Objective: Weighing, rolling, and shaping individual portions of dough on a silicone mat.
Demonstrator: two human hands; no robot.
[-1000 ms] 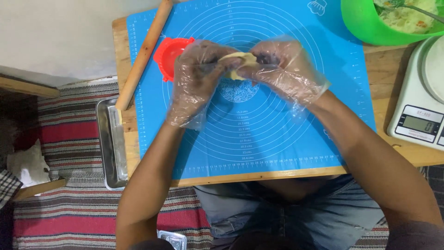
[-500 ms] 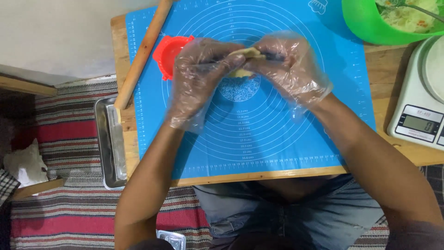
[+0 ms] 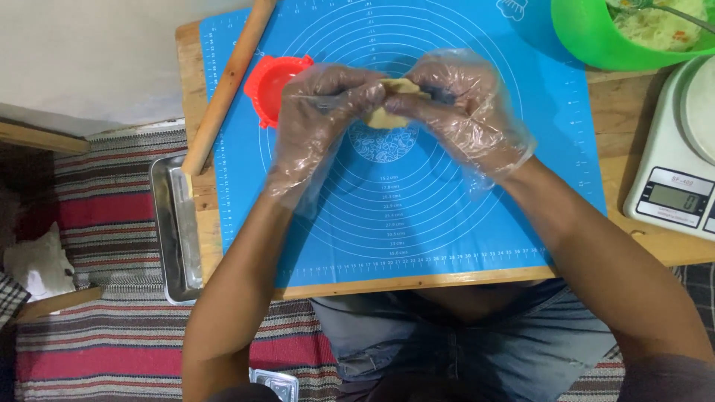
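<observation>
Dough (image 3: pixel 389 104), a small pale piece, sat pinched between both gloved hands above the middle of the blue silicone mat (image 3: pixel 417 223). The left hand (image 3: pixel 324 112) had its fingers curled closed on the dough's left side, and the right hand (image 3: pixel 462 100) gripped the right side the same way, fingertips of both meeting over it. Both hands wore loose clear plastic gloves. A red round mould (image 3: pixel 269 85) lay just left of the left hand, with a wooden rolling pin (image 3: pixel 227 82) slanting further left. A green bowl (image 3: pixel 596 37) of filling stood at the far right, a white kitchen scale (image 3: pixel 674 186) nearer on the right, and a metal tray (image 3: pixel 175 231) on the left beside the wooden table (image 3: pixel 195 97).
</observation>
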